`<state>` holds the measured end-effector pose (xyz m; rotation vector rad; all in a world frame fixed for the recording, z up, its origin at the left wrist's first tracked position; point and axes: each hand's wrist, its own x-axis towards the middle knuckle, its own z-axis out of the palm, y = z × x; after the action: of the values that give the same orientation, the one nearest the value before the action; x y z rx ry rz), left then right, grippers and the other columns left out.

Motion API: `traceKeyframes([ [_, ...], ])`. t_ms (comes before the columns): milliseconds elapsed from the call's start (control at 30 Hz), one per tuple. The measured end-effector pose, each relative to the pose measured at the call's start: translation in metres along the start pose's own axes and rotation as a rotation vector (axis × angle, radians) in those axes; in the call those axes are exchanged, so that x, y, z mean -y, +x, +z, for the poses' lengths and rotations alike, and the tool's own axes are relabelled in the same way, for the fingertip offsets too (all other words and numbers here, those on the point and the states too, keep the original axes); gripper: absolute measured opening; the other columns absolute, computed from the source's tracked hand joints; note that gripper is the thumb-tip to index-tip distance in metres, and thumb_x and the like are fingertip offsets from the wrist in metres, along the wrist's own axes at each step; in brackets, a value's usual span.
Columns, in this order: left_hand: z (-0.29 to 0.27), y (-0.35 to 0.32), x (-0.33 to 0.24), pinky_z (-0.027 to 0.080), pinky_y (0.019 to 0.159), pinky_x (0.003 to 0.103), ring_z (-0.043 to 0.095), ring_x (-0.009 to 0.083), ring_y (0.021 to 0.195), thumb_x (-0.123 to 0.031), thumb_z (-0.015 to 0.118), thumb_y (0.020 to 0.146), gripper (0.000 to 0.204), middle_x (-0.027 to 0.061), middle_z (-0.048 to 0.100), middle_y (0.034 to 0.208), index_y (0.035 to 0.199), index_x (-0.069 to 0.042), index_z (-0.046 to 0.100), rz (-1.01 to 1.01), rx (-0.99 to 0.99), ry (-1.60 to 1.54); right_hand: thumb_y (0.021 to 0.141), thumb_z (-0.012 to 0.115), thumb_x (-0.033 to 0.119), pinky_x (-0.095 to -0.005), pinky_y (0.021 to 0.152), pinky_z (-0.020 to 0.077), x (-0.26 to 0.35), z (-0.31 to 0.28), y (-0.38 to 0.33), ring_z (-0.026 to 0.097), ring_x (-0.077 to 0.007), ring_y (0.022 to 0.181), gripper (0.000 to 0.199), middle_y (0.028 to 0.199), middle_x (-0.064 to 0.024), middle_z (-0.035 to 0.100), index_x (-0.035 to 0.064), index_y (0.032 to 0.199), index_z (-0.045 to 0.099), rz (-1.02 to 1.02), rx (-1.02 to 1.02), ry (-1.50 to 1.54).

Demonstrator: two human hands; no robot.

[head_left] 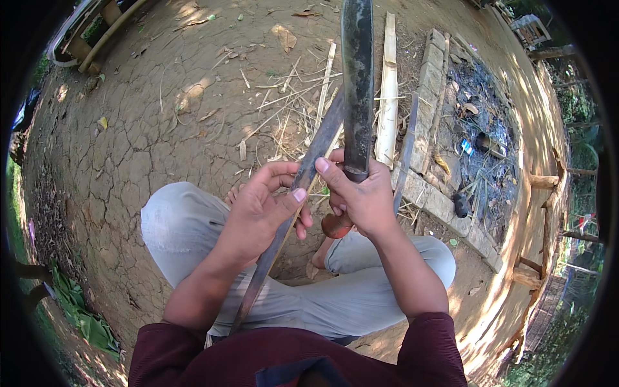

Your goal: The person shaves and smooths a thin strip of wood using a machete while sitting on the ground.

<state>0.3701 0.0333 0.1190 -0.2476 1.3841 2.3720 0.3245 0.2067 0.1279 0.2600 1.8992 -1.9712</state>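
Bamboo strip (284, 226) pinched in left hand (258, 213) fingers, crossed by long machete (356, 84) gripped at handle by closed right hand (361, 197), above cracked earth.

One machete (356, 84), one dark bamboo strip (290, 213), two hands (258, 209) (361, 197).

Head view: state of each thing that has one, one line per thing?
left hand: closed around the bamboo strip
right hand: gripping the big knife's handle
bamboo strip: held slanting across the lap, touching the blade
big knife: blade pointing up and away, dark and worn
split bamboo pieces: lying on the ground
brick border: laid in a row beside an ash patch
earth ground: dry, cracked
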Motion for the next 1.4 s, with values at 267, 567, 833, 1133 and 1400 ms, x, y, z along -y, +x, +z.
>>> traceKeyframes([
  [267, -0.007, -0.014, -0.005, 0.057, 0.06, 0.033, 0.066, 0.0219, 0.07, -0.025, 0.044, 0.105, 0.035, 0.0138, 0.059, 0.097, 0.128, 0.0, 0.04, -0.357, 0.094, 0.207, 0.087, 0.075, 0.017, -0.0246, 0.042, 0.0368, 0.017, -0.03, 0.018, 0.042, -0.0056, 0.046, 0.023, 0.061, 0.0029, 0.048, 0.0023, 0.09, 0.058, 0.013, -0.117, 0.386],
  [567, 0.006, -0.035, -0.025, 0.031, 0.042, 0.02, 0.038, 0.0061, 0.046, -0.03, 0.039, 0.107, 0.029, -0.0007, 0.043, 0.069, 0.11, -0.004, 0.052, -0.36, 0.065, 0.163, 0.096, 0.061, 0.043, -0.0221, 0.042, 0.0336, 0.057, -0.053, 0.038, 0.039, -0.004, 0.046, 0.047, 0.061, 0.0053, 0.04, -0.0016, 0.111, 0.062, -0.115, -0.169, 0.305],
  [833, 0.031, 0.007, -0.075, 0.029, 0.036, 0.021, 0.035, 0.0071, 0.04, -0.028, 0.037, 0.106, 0.027, 0.0001, 0.043, 0.063, 0.105, -0.004, 0.05, -0.193, 0.017, 0.05, 0.097, 0.062, 0.04, -0.0268, 0.046, 0.0272, 0.033, -0.034, 0.005, 0.035, -0.0036, 0.052, 0.043, 0.054, 0.0068, 0.04, 0.0013, 0.078, 0.064, -0.347, -0.137, -0.176],
  [1133, 0.042, 0.015, -0.05, 0.036, 0.036, 0.023, 0.045, 0.0096, 0.041, -0.03, 0.041, 0.106, 0.031, 0.0052, 0.056, 0.068, 0.102, -0.003, 0.055, -0.203, 0.047, 0.364, 0.091, 0.071, 0.031, -0.0243, 0.044, 0.027, 0.018, -0.014, 0.003, 0.037, -0.0026, 0.05, 0.032, 0.054, 0.0079, 0.046, -0.0009, 0.093, 0.071, -0.203, -0.075, -0.024],
  [1400, 0.065, -0.076, -0.047, 0.038, 0.107, 0.045, 0.051, 0.0323, 0.12, -0.027, 0.067, 0.092, 0.063, 0.0186, 0.041, 0.137, 0.138, -0.001, 0.032, 0.809, 0.048, 1.536, 0.092, 0.07, 0.022, -0.0252, 0.042, 0.0394, 0.033, -0.032, 0.017, 0.046, -0.0071, 0.047, 0.025, 0.063, 0.0019, 0.049, 0.0071, 0.083, 0.052, -0.136, -0.111, 0.552],
])
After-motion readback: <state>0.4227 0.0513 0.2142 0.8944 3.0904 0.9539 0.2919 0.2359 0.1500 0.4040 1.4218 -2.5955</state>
